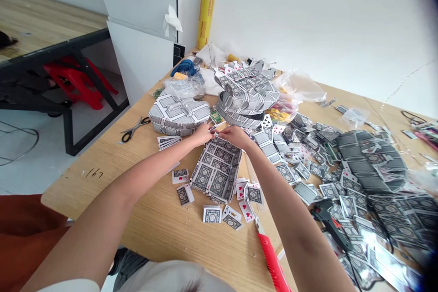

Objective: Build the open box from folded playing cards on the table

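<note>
While our two hands pinch one open grey-patterned box at its far rim, we count one glue gun.

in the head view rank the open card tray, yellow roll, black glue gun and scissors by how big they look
1. Open card tray
2. Yellow roll and black glue gun: too alike to rank, the gun being nearer the camera
3. Scissors

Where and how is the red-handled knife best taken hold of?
Probably by its long red handle, coming from the near side, at the bottom of the picture. The handle slants toward that side, while the narrow metal blade points away, toward the loose cards, so this approach should avoid the blade.
</note>
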`<state>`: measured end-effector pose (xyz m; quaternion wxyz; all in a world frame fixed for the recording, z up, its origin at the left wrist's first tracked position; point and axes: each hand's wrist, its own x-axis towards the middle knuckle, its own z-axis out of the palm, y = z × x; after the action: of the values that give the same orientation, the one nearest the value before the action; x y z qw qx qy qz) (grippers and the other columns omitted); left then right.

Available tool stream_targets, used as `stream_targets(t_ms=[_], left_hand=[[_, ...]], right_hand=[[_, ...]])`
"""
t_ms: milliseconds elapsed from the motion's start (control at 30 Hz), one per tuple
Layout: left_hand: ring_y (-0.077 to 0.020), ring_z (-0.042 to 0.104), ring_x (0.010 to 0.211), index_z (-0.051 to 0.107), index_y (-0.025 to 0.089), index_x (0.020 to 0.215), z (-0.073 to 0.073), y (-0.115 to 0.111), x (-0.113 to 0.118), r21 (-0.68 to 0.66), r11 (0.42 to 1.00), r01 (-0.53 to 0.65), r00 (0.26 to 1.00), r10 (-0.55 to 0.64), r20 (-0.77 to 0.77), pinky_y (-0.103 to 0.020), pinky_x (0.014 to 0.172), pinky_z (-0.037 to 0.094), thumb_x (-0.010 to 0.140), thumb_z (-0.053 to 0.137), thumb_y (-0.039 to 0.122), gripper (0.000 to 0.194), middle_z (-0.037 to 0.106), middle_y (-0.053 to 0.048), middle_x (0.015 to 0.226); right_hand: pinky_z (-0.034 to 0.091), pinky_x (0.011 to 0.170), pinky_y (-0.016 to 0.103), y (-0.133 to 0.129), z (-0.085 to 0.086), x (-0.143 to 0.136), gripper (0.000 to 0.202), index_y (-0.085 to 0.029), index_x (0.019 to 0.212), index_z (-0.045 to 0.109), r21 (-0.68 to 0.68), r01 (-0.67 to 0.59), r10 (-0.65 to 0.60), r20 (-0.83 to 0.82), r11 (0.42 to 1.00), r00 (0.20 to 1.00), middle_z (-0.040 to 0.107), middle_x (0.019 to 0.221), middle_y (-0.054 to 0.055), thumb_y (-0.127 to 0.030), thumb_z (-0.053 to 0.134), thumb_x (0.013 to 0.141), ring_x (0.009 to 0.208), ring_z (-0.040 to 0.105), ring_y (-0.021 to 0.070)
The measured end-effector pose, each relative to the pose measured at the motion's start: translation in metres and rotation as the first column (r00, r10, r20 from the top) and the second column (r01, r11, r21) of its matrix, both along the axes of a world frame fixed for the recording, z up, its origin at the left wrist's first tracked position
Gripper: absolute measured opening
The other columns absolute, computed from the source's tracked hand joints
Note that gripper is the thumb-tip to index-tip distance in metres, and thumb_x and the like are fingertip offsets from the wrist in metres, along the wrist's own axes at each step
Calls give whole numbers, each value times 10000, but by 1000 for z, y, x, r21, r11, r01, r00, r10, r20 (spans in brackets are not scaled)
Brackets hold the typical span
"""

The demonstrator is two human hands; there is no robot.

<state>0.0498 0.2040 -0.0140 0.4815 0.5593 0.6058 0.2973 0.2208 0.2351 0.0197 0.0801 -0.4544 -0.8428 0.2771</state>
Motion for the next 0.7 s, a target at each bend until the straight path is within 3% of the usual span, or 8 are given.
stream_targets(t_ms=[267, 500, 700], left_hand=[[-196, 633, 951, 613, 127, 1092, 5, 1, 0, -74, 997, 12, 1000, -12, 0, -394, 826, 550, 902, 607, 304, 260, 639, -69, 1083], [-203, 632, 961, 621, 123, 1070, 5, 2, 5, -115, 992, -49, 998, 51, 20, -396, 834, 546, 904, 602, 320, 258, 641, -66, 1081], [-196, 637, 936, 625, 121, 1053, 7, 0, 8, -133, 985, -110, 992, 117, 52, -386, 816, 550, 905, 601, 333, 259, 647, -63, 1054]], right_hand=[[356, 533, 233, 13, 5, -3, 197, -137, 807, 761, -50, -34, 37, 55, 998, 998, 671, 625, 16, -295, 653, 761, 546, 497, 117], [364, 630, 247, 2, 9, -8, 167, -128, 865, 742, 81, -109, 102, 85, 991, 991, 721, 787, 80, -165, 595, 794, 661, 558, 146], [400, 652, 256, 2, 10, -3, 206, -133, 947, 741, 83, -172, 166, 77, 982, 983, 736, 839, 95, -166, 603, 797, 707, 610, 172]])
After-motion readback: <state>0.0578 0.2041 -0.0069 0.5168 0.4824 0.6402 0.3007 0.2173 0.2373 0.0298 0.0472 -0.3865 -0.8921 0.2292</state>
